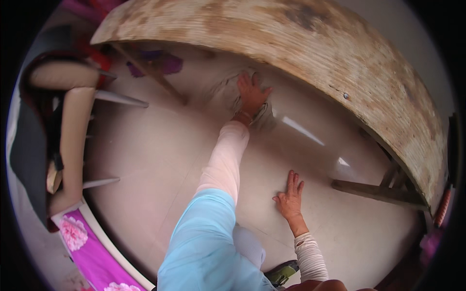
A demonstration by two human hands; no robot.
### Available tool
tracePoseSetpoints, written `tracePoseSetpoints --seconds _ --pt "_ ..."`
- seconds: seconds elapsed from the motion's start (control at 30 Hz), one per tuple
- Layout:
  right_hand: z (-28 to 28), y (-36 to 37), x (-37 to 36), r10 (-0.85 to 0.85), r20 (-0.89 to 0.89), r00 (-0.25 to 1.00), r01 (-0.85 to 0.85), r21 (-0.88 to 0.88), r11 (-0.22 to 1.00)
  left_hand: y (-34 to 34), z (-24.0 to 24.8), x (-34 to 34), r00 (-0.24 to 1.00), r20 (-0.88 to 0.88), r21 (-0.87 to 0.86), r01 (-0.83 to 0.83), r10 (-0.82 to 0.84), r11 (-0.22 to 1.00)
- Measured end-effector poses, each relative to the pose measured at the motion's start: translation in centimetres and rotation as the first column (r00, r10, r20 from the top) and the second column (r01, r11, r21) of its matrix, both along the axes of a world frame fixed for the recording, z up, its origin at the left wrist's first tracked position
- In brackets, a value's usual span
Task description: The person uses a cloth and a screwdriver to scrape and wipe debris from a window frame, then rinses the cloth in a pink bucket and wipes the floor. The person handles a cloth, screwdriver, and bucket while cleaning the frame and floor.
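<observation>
My left hand (252, 97) reaches far forward, beneath the edge of a wooden tabletop (272, 34). Its fingers are spread, palm down, over thin dark curved strands (262, 114) at floor level, which I cannot make out clearly. Whether the palm touches them is hidden. Closer to me, my right hand (290, 199) is low over the pale tiled floor (160, 160) with fingers stretched and thumb out to the side. Nothing shows in it. Contact with the floor cannot be told.
Wooden legs (378, 193) support the tabletop at right and far left. A beige-padded chair (75, 131) stands at left, its pale legs jutting inward. Below it lies purple flowered cloth (94, 252). A purple item (167, 64) lies under the table. A dark shoe (282, 273) is near my body.
</observation>
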State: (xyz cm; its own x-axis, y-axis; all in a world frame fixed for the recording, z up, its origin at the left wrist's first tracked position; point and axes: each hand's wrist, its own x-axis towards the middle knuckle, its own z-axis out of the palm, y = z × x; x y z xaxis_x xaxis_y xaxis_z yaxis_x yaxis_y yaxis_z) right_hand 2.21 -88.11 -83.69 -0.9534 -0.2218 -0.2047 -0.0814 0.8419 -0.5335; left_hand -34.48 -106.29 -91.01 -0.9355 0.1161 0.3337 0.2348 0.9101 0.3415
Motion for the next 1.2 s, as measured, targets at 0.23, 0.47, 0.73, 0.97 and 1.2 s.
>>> tracePoseSetpoints --seconds 0.23,0.47,0.73,0.97,1.2 --pt "1.1 2.3 0.1 -0.122 0.059 0.991 0.116 0.093 0.989 24.1 3.2 11.5 0.653 0.067 0.262 0.718 -0.755 0.644" --pt "7.8 7.8 2.1 0.21 0.593 0.777 -0.231 -0.04 0.972 17.2 1.2 31.6 -0.024 0.172 0.39 0.92 -0.985 0.045" --pt "1.5 11.7 1.6 -0.153 0.079 0.985 0.138 0.171 0.976 10.2 3.5 29.4 0.273 0.302 0.143 0.934 -0.914 0.326" --pt "-1.6 -0.2 -6.8 0.024 -0.11 0.994 -0.016 0.078 0.997 -1.7 6.2 24.6 0.703 0.415 -0.027 0.643 -0.577 0.765" --pt "-2.1 -2.4 1.4 0.438 -0.146 0.887 -0.446 -0.031 0.894 -6.4 7.0 40.8 0.435 0.75 -0.074 0.804 -0.499 0.59"
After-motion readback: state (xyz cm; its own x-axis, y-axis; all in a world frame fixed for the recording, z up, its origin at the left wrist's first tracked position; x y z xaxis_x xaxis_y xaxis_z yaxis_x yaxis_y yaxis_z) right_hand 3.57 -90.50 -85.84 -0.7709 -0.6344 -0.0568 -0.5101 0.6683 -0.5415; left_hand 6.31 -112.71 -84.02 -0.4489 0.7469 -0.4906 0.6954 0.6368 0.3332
